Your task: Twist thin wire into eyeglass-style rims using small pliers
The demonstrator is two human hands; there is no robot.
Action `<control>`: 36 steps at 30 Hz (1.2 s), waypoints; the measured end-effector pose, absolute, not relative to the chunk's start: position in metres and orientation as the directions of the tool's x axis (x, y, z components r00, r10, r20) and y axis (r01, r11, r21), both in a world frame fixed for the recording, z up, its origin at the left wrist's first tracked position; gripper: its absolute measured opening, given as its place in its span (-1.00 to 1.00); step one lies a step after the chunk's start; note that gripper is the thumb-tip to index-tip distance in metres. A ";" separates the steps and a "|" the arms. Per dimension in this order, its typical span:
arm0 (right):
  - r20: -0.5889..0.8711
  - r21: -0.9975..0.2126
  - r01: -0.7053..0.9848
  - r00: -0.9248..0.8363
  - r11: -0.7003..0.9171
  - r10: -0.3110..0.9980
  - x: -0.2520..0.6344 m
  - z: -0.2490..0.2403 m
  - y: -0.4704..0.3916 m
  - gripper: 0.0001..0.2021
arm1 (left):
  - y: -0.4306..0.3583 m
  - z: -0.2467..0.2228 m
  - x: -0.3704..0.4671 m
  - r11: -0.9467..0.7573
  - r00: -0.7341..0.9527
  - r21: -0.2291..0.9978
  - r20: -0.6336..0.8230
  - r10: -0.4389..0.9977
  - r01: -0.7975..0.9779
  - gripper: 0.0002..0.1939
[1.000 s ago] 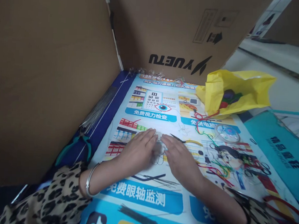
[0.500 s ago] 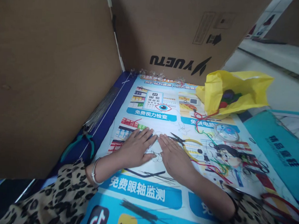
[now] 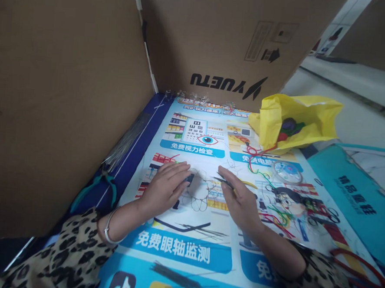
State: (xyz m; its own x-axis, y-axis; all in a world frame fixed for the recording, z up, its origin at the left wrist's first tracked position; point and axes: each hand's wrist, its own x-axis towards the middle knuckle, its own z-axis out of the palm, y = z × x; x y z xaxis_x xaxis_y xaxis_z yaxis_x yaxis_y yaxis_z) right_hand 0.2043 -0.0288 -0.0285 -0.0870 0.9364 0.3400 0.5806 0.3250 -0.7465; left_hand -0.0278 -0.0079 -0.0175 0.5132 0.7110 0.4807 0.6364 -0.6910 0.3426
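A bent-wire piece (image 3: 199,201) with several thin petal-like loops lies on the printed poster between my hands. My left hand (image 3: 166,189) hovers or rests at its left side, fingers stretched out and holding nothing. On the other side is my right hand (image 3: 241,202), fingers extended over a pair of yellow-handled pliers (image 3: 224,180). The dark jaws of the pliers point left toward the wire piece; most of the handles are hidden by the right hand. I see no grip on them.
Cut wires (image 3: 174,276) lie in a bundle in front. Teal-handled pliers (image 3: 95,190) and long wires (image 3: 127,140) lie left, beside the cardboard wall (image 3: 52,87). On the right are a yellow bag (image 3: 301,120), a clear round case (image 3: 287,171), coloured cords (image 3: 281,219) and a teal box (image 3: 355,197).
My hands were flat with fingertips together over the wire piece. They have moved apart to its left and right, uncovering it. The view has shifted slightly.
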 end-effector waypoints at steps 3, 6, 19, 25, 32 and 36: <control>0.335 -0.670 0.639 -0.194 0.378 0.922 0.201 -0.029 -0.029 -0.61 | -0.009 -0.019 -0.030 -0.724 0.484 0.342 0.565 0.668 0.599 -0.74; 0.349 -0.543 0.682 -0.349 0.491 0.870 0.196 -0.031 -0.027 -0.56 | -0.011 -0.021 -0.030 -0.715 0.532 0.313 0.501 0.683 0.625 -0.73; 0.155 -0.082 0.783 -0.601 0.617 0.784 0.186 -0.042 -0.022 -0.48 | -0.015 -0.029 -0.031 -0.580 0.581 0.075 0.014 0.814 0.811 -0.22; 0.161 -0.034 0.793 -0.596 0.608 0.787 0.186 -0.044 -0.025 -0.47 | -0.010 -0.033 -0.035 -0.580 0.583 0.070 -0.044 0.811 0.812 -0.11; 0.189 -0.183 0.758 -0.598 0.626 0.779 0.191 -0.043 -0.024 -0.46 | -0.008 -0.032 -0.035 -0.583 0.586 0.073 -0.023 0.810 0.809 -0.09; 0.286 -0.389 0.728 -0.487 0.564 0.825 0.200 -0.034 -0.026 -0.50 | -0.008 -0.034 -0.036 -0.591 0.592 0.090 0.016 0.806 0.802 -0.09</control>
